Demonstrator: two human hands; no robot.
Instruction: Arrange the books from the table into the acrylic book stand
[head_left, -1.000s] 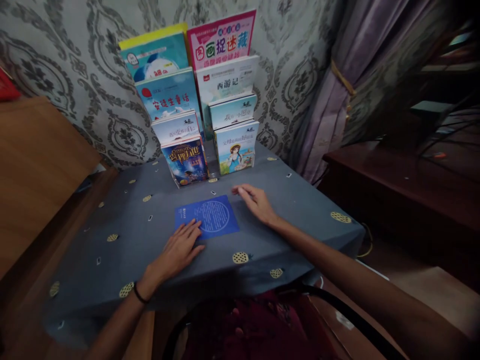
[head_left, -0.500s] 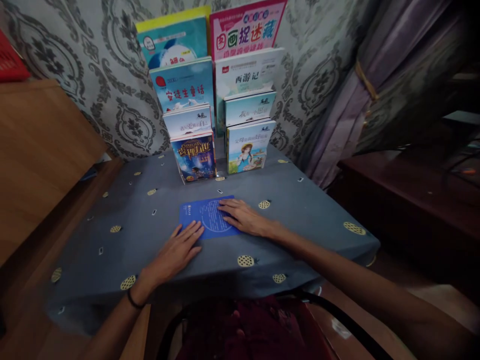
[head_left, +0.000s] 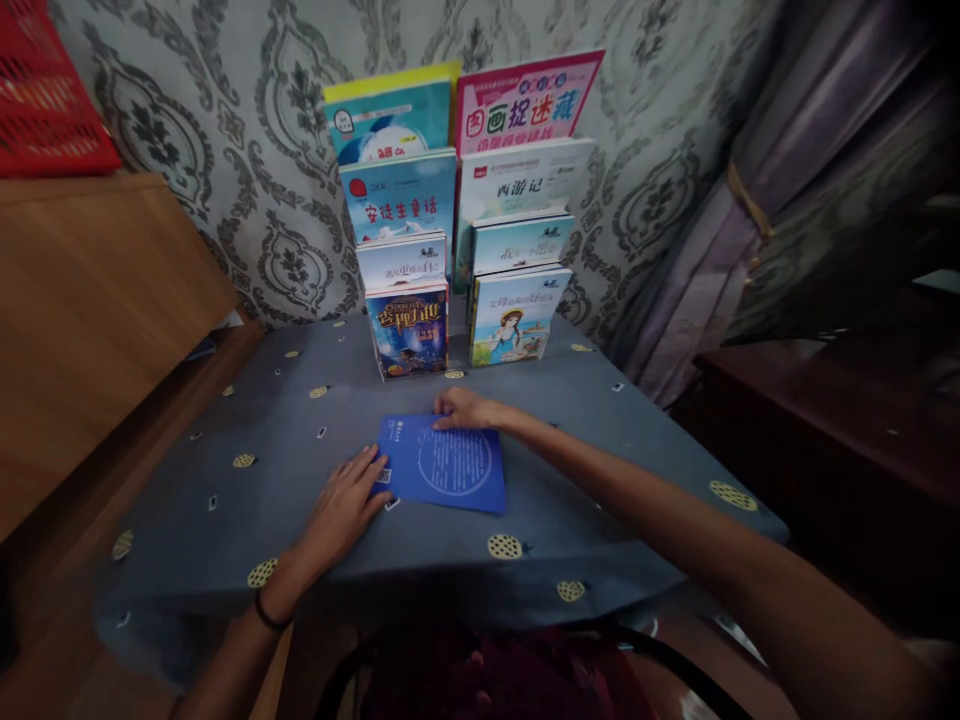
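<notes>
A thin blue booklet (head_left: pixel 461 470) with white print in a circle and a small QR code lies slightly turned on the tablecloth. My left hand (head_left: pixel 346 500) rests flat at its left edge, fingers stretched out with their tips on the corner by the QR code. At the booklet's far edge is my right hand (head_left: pixel 459 408), its fingers curled and closed on that edge. Behind it, an upright stand holds two columns of books, among them a dark blue book (head_left: pixel 410 335) at the front left and a book with a girl in a hat (head_left: pixel 517 318) at the front right.
Pineapples are printed on the grey-blue tablecloth (head_left: pixel 300 440). Left of the table stands a wooden cabinet (head_left: pixel 97 300) with a red basket (head_left: pixel 52 110) on top. A patterned wall is behind the books. On the right are a tied curtain (head_left: pixel 720 230) and a dark red surface (head_left: pixel 825 430).
My right hand has gone from lying flat on the booklet to curling at its far edge. The booklet has turned a little, its right end nearer me. The view has shifted.
</notes>
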